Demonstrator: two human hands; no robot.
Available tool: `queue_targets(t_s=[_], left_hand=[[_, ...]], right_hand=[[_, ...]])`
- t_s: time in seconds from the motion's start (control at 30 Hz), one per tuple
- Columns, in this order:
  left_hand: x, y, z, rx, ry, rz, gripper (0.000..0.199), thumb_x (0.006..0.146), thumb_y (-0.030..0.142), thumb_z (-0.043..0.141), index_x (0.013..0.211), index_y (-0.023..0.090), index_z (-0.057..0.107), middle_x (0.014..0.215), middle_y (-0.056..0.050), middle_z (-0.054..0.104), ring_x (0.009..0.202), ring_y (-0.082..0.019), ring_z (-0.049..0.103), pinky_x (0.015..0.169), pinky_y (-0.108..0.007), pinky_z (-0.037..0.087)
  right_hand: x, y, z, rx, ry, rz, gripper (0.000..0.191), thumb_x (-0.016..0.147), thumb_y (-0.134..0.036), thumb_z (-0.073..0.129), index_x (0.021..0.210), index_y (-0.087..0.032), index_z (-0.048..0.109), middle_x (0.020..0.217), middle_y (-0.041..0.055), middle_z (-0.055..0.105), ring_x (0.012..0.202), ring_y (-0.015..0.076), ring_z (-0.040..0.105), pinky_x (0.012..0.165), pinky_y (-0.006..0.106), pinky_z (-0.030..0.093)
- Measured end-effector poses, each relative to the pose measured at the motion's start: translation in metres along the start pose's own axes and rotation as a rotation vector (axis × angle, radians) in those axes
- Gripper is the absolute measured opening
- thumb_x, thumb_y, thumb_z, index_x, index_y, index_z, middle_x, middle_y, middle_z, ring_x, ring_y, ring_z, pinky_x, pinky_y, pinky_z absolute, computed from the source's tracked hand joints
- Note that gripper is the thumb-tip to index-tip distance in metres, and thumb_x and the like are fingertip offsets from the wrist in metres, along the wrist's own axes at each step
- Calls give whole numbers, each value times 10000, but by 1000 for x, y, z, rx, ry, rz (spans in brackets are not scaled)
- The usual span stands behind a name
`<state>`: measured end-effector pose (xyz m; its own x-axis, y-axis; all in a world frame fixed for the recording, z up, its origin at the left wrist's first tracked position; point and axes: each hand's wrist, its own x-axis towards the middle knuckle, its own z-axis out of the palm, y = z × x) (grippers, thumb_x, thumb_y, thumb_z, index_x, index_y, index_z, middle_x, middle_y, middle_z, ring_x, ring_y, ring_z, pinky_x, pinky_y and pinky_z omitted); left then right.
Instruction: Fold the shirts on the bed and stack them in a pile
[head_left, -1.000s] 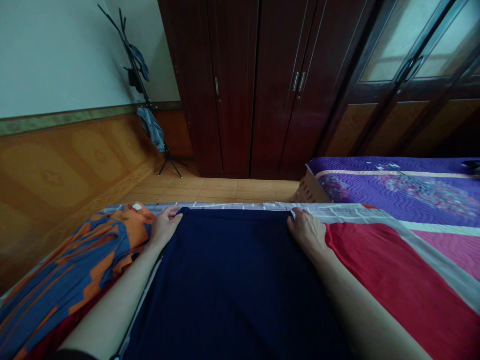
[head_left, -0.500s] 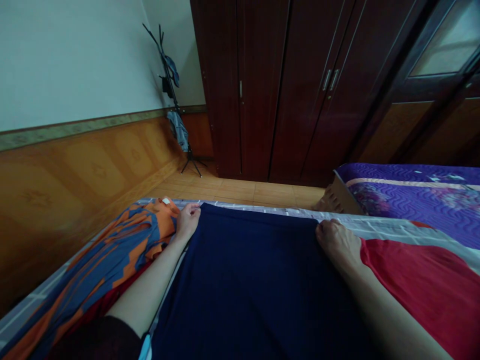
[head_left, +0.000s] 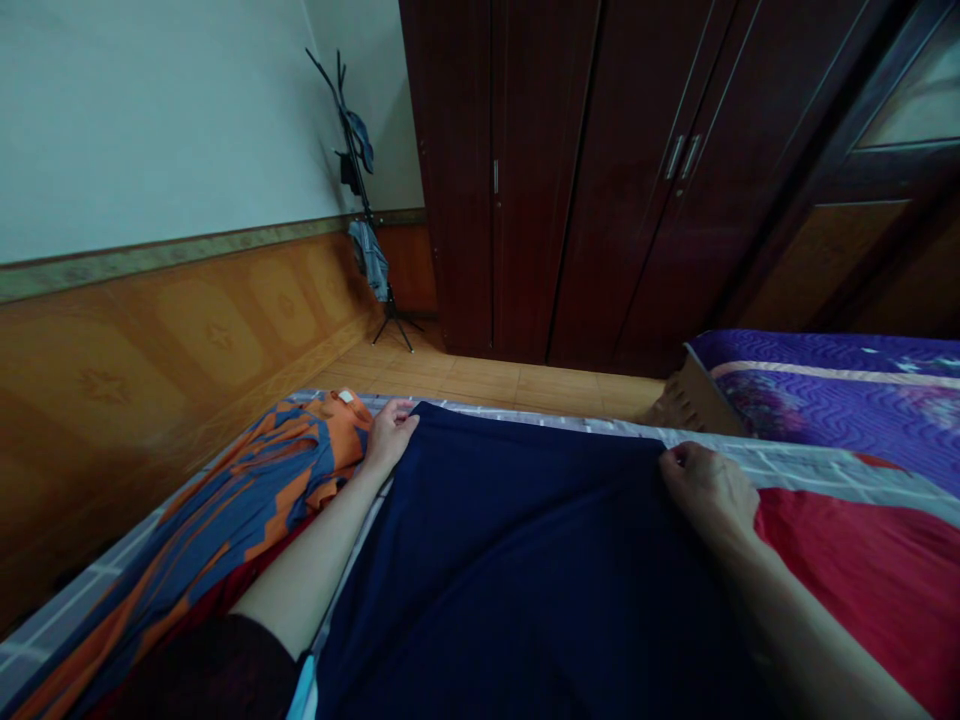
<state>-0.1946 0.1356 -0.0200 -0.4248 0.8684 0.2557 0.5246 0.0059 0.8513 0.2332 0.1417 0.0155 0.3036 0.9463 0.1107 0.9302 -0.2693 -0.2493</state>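
Observation:
A navy garment lies spread in front of me, its straight far edge close to the bed's far side. My left hand pinches the far left corner of this cloth between thumb and fingers. At the far right corner, my right hand is closed on the edge. A soft diagonal crease runs over the middle of the fabric. Light blue trim shows at its lower left side. The garment's near end is out of frame, so its exact kind does not show.
An orange and blue striped garment lies to the left on the checked bedsheet. Red cloth lies at the right. Beyond stand a dark wooden wardrobe, a coat stand and a bed with a purple cover.
The view has turned slightly left, so the scene sits further right. My hands are a little further apart on the navy garment, and a diagonal crease shows more plainly across it.

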Motion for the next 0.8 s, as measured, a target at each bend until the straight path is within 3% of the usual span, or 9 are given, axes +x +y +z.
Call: queue_targets(t_s=[0.27, 0.43, 0.53, 0.67, 0.8], left_hand=[[-2, 4, -4, -34, -131, 52, 404, 685, 280, 633, 1074, 179, 594, 783, -15, 678, 662, -166, 629, 637, -265, 477], [0, 5, -6, 53, -66, 88, 139, 694, 235, 572, 815, 189, 626, 725, -3, 659, 703, -179, 624, 704, -282, 472], [1, 4, -5, 122, -46, 112, 145, 721, 206, 512, 737, 196, 656, 763, -19, 683, 739, -199, 635, 749, -309, 479], [1, 5, -5, 217, -62, 161, 261, 749, 160, 468, 812, 210, 717, 913, -31, 715, 887, -215, 647, 855, -332, 481], [0, 10, -10, 349, -35, 202, 346, 798, 131, 420, 981, 202, 706, 1064, -39, 680, 1030, -197, 606, 942, -317, 454]], right_hand=[[0, -1, -3, -27, -40, 3, 405, 857, -398, 363, 980, -200, 694, 930, 164, 668, 890, 346, 621, 630, 385, 447], [1, 2, -2, -19, -73, -59, 407, 809, -470, 442, 996, -220, 704, 909, 144, 676, 870, 335, 625, 628, 373, 442], [1, 2, -3, -41, -82, -70, 389, 812, -443, 440, 992, -219, 702, 928, 145, 673, 874, 332, 624, 620, 366, 436], [-1, -2, -4, -56, -85, -42, 366, 842, -382, 402, 955, -202, 700, 897, 145, 671, 820, 308, 627, 580, 343, 411], [-4, -5, -4, -17, 23, -76, 354, 876, -372, 386, 975, -194, 675, 914, 126, 673, 782, 271, 625, 547, 316, 368]])
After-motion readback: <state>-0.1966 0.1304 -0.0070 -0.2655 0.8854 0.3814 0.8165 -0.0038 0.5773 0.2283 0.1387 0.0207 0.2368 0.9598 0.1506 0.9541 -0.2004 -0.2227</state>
